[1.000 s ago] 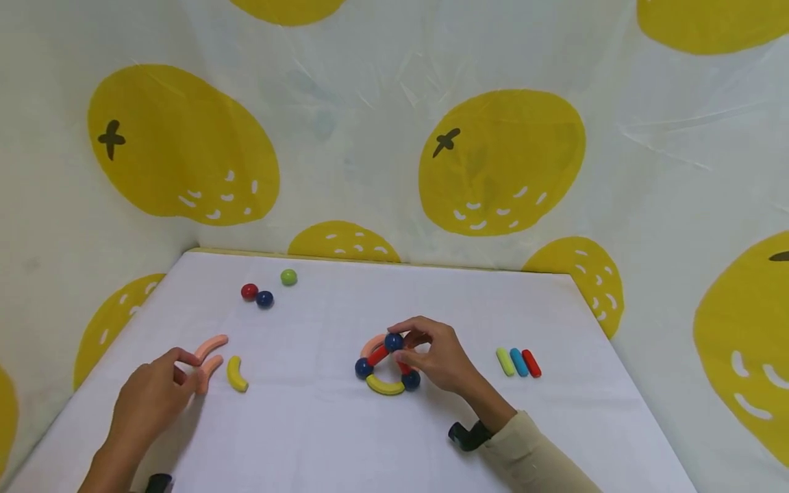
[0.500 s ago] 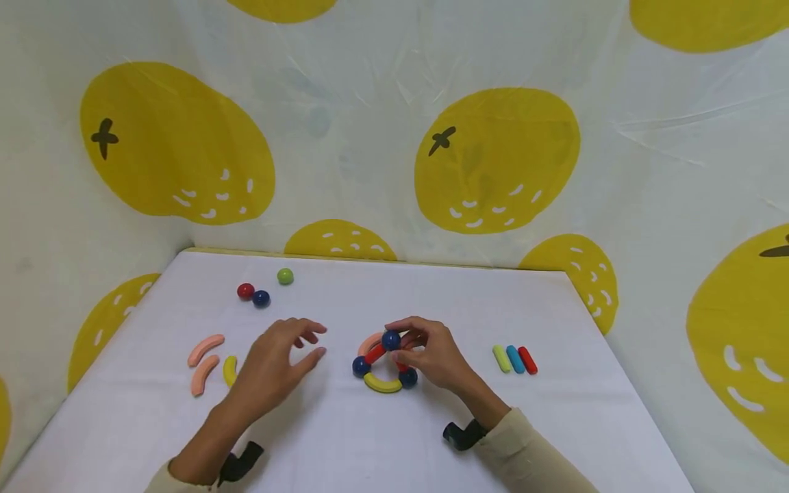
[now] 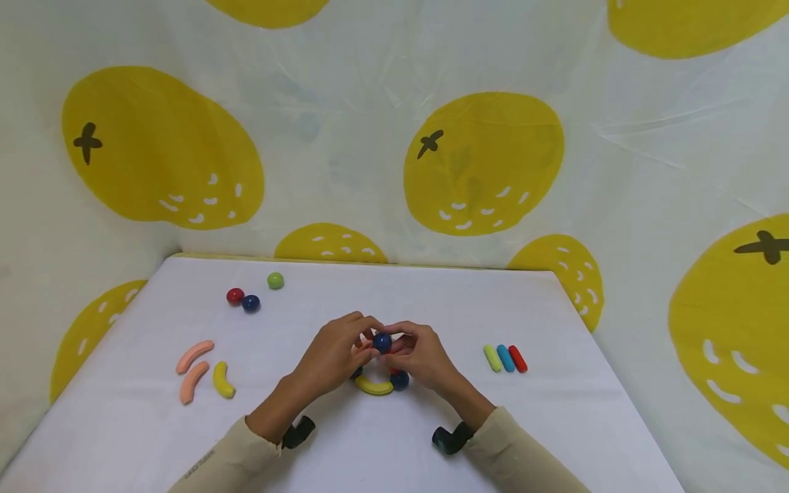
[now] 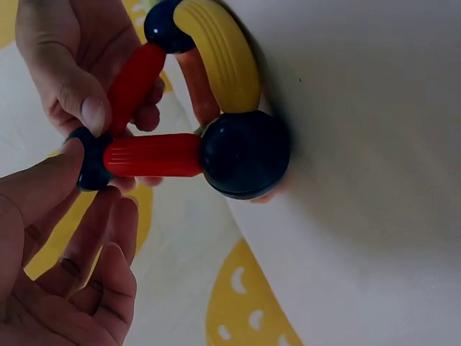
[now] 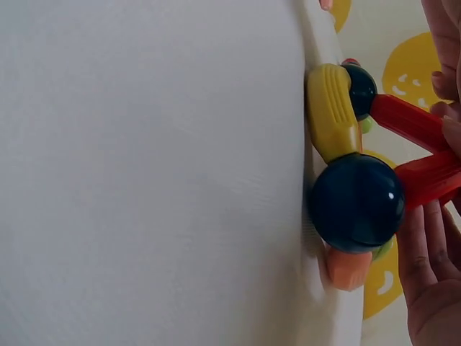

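A frame of balls and rods stands in the middle of the table. Its top blue ball (image 3: pixel 382 342) sits between my left hand (image 3: pixel 333 352) and my right hand (image 3: pixel 427 355); both pinch at it with thumb and fingers. From this ball two red rods (image 4: pixel 153 155) slope down to blue balls (image 4: pixel 245 153) at the base. A yellow curved rod (image 3: pixel 374 386) joins the base balls at the front. In the right wrist view a pink curved rod (image 5: pixel 348 268) shows at the base; in the head view hands mostly cover it.
Two pink curved rods (image 3: pixel 194 382) and a yellow curved rod (image 3: pixel 223 380) lie at left. Red (image 3: pixel 235 296), blue (image 3: pixel 251 303) and green (image 3: pixel 275 280) balls sit at the back left. Light green, blue (image 3: pixel 505 358) and red straight rods lie at right.
My left hand has left the pink curved rods, moved right, and now grips the top blue ball. My right hand stays at that ball throughout.
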A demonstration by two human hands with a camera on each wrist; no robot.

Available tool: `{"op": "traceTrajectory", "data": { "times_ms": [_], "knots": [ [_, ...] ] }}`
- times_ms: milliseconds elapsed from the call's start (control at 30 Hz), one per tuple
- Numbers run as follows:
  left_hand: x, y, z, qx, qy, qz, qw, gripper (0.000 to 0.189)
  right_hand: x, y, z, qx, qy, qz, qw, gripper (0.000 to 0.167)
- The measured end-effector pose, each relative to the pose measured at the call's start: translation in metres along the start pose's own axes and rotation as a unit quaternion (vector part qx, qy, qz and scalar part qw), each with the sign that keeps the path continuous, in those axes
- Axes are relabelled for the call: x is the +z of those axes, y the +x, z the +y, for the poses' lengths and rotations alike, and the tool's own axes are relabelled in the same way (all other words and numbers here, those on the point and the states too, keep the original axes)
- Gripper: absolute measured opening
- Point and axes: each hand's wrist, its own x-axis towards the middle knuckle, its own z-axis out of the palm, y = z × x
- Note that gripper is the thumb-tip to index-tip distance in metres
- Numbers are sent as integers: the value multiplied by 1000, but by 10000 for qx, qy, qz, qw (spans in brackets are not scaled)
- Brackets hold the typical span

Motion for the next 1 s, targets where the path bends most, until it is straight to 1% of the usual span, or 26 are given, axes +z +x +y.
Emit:
{"op": "traceTrajectory", "data": {
  "times_ms": [167, 300, 367, 500, 633, 733, 833, 933, 1000],
  "knots": [
    [2, 4, -4, 150, 182, -134, 9996, 41, 3, 1, 1, -19, 264, 86, 9996, 49],
    [2, 4, -7, 283, 359, -260, 9986, 43, 5, 2, 3, -27, 246, 151, 9996, 48],
    [3, 5, -8, 376, 418, -274, 9980, 44, 6, 2, 5, -54, 252, 179, 9995, 47],
    [8, 6, -13, 613, 531, -231, 9964, 43, 8, 2, 6, -19, 270, 228, 9994, 41],
    [16, 3, -17, 758, 498, -67, 9959, 43, 9, 2, 8, 52, 239, 279, 9993, 35],
    [18, -1, -19, 618, 111, 120, 9980, 43, 10, 3, 9, -39, 224, 313, 9993, 34],
    [18, -4, -21, 266, -391, 177, 9987, 45, 10, 3, 10, -73, 306, 322, 9990, 34],
    [17, -7, -23, -86, -904, 179, 9957, 45, 9, 2, 11, -20, 408, 292, 9987, 34],
    [17, -8, -25, -255, -1200, 164, 9923, 45, 9, 2, 12, 20, 436, 271, 9987, 33]
  ]
}}
